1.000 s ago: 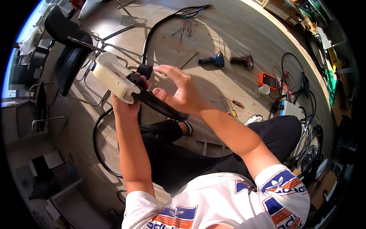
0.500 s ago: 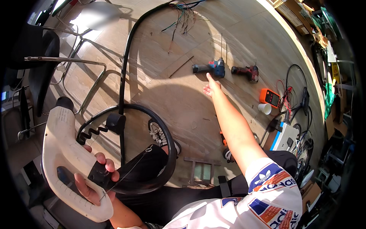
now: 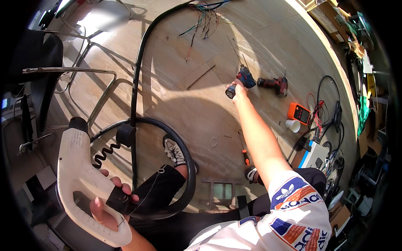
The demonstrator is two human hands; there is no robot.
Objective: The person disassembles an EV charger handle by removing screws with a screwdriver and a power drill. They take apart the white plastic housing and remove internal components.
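My left hand (image 3: 119, 183) is wrapped around the handle of a white EV charging connector (image 3: 77, 161), its black nozzle pointing up. A thick black cable (image 3: 189, 159) loops over my leg from it. A coiled black cord joins the connector area to a black cap (image 3: 126, 134). A thin wire with a ring end (image 3: 161, 170) sticks out by the handle's base. My right hand (image 3: 239, 90), arm stretched far forward, is closed on the grip of a blue cordless driver (image 3: 246, 77) with a long thin bit. Right of it, a red cordless drill (image 3: 275, 85) lies on the floor.
An orange multimeter (image 3: 299, 113), a white cup (image 3: 293, 125) and a blue-and-white box (image 3: 312, 155) with tangled leads lie at right. An orange-handled screwdriver (image 3: 246, 158) lies near my foot. Stripped wires (image 3: 205, 21) fan out at the far end. A metal-framed chair (image 3: 69, 70) stands left.
My right hand, open beside the driver before, has closed on its grip, and the driver has turned. The white connector in my left hand has shifted slightly right and down in view.
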